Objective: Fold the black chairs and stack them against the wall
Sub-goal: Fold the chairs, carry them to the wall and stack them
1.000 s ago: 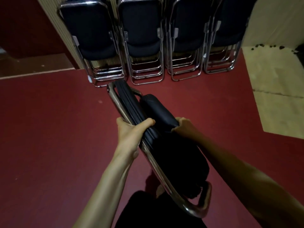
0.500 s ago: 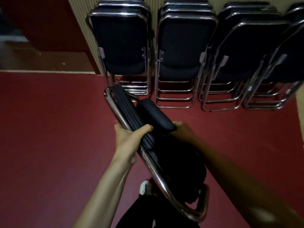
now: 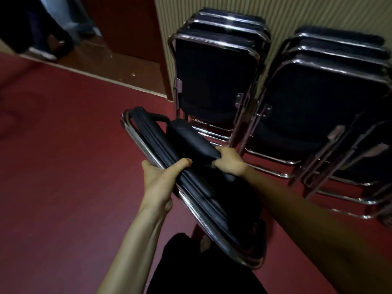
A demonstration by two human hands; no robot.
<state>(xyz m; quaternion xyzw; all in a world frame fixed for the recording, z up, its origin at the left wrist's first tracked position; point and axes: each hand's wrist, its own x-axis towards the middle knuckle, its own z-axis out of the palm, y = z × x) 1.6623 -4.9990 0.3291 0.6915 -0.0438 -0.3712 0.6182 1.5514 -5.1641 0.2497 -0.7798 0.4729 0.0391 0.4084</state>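
**Item: folded chair** point(image 3: 186, 139), black, one unit. It is held clear of the red floor point(image 3: 63, 166), in front of the body.

- **Hold:** The left hand point(image 3: 161, 179) is wrapped round the chrome side tube, with the thumb hooked over the padded edge. The right hand point(image 3: 230, 161) is curled round the end of the seat cushion.
- **Axis:** The long axis runs from the hip out and to the left. The far end is aimed at the bare floor just left of the nearer stack point(image 3: 214, 81).
- **Relation to goal:** The nearer stack lies ahead and to the right of the chair. The right hand is judged the closer to it. A swing to the right, bringing the frame upright and flat-on, is judged necessary before the chair can be leaned on.
- **Materials:** The frame is polished tubular steel with rounded corners. The back and seat are matt black padded upholstery with ribbed edges.
- **Stock already placed:** The nearer stack and the farther stack point(image 3: 328, 107) are leaned against the pale ribbed wall point(image 3: 297, 13).
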